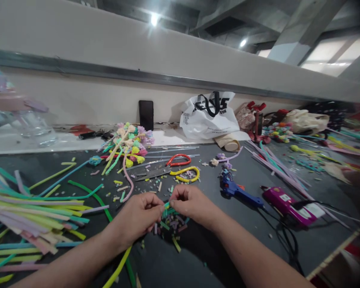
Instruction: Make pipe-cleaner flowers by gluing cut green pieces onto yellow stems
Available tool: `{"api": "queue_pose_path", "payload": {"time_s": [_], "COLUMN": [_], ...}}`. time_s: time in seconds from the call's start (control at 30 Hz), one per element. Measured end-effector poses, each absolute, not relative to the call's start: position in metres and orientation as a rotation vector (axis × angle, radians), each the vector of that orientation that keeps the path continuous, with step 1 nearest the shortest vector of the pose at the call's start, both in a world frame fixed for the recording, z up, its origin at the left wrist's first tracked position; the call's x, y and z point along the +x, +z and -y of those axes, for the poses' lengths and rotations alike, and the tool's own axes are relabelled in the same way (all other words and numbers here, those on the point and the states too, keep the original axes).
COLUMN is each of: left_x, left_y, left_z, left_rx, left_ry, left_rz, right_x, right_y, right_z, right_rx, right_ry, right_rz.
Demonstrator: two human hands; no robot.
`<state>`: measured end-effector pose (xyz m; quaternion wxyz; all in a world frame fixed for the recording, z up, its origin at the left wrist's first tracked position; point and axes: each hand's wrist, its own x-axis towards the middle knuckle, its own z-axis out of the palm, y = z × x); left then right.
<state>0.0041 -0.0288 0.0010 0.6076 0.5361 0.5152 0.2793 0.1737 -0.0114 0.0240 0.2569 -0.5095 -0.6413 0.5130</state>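
Near the front middle of the table, my left hand (142,216) and my right hand (192,206) meet fingertip to fingertip. Both pinch a small teal-green pipe cleaner piece (167,205), mostly covered by the fingers. Under it lies a heap of short cut pipe cleaner bits (175,224) in teal, purple and yellow. Scissors (168,171) with one red and one yellow handle lie just beyond the hands. A long yellow pipe cleaner (118,269) and a dark green one (108,214) run beside and behind my left forearm.
Loose pipe cleaners (33,216) cover the left side. A fuzzy flower bunch (129,146) lies behind. To the right are a blue glue gun (243,195), a magenta device (291,206) and black cables. A phone (146,115) and white bag (208,120) stand along the wall.
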Motion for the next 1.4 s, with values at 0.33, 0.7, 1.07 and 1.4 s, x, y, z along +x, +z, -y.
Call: {"api": "queue_pose_path", "payload": {"time_s": [0.33, 0.7, 1.07, 1.4], "left_x": [0.007, 0.003, -0.001, -0.005], "left_y": [0.016, 0.001, 0.014, 0.044], "left_z": [0.032, 0.027, 0.025, 0.022], "left_rx": [1.433, 1.092, 0.919, 0.894], "left_ry": [0.66, 0.578, 0.798, 0.779], "left_rz": [-1.195, -0.898, -0.832, -0.925], "right_x": [0.173, 0.182, 0.187, 0.27], "right_y": [0.025, 0.027, 0.026, 0.123], "right_z": [0.009, 0.006, 0.001, -0.004], "right_rx": [-1.382, -1.183, -0.998, -0.237], "right_ry": [1.337, 1.298, 0.838, 1.248], "right_rz": [1.75, 1.738, 1.261, 0.657]}}
